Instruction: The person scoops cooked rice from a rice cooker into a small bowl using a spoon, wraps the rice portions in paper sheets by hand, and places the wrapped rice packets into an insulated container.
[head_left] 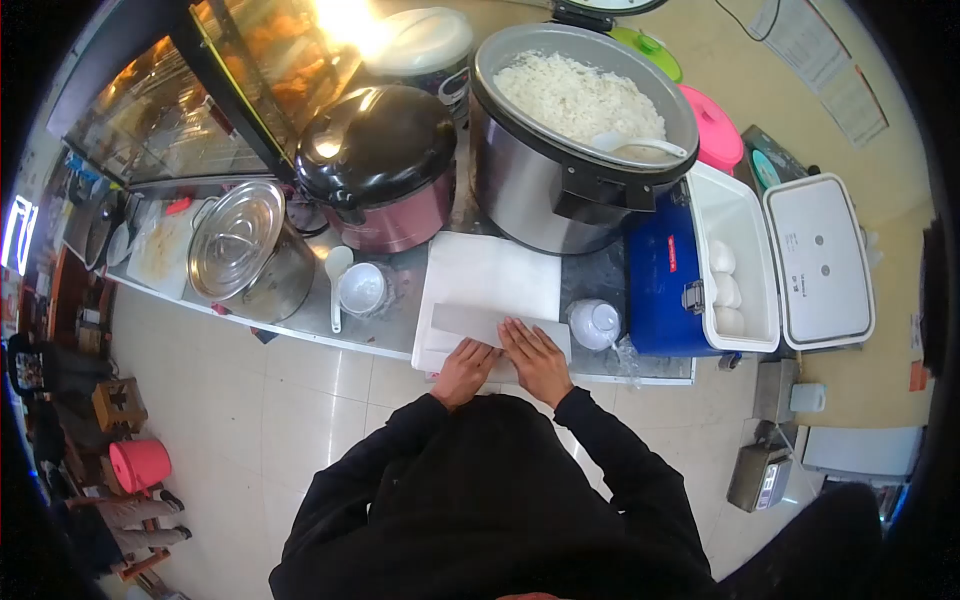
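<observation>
Lying flat, fingers slightly apart, the right hand point(535, 358) presses the folded paper point(468, 321) at the white sheets' point(495, 268) six o'clock; the left hand point(467, 370) touches its near edge, grip unclear. One o'clock: the silver rice cooker point(520, 180).

Metal counter point(398, 322), left end to right: lit glass food warmer point(150, 115) at the far left corner, lidded steel pot point(270, 285) by the near edge, white ladle point(336, 285) and plastic-wrapped white bowls point(362, 289) just beside each other near that edge, pink rice cooker with a black lid point(395, 215) behind them. Large steel rice cooker point(520, 185) toward the far edge, open, full of cooked rice point(575, 95), white paddle point(640, 147) resting on top. Blue cooler box point(655, 275) at the right end, lid swung open, white rounded items point(725, 290) inside; pink bucket point(140, 465) on the tiled floor point(310, 390), off beyond the counter's left end.
</observation>
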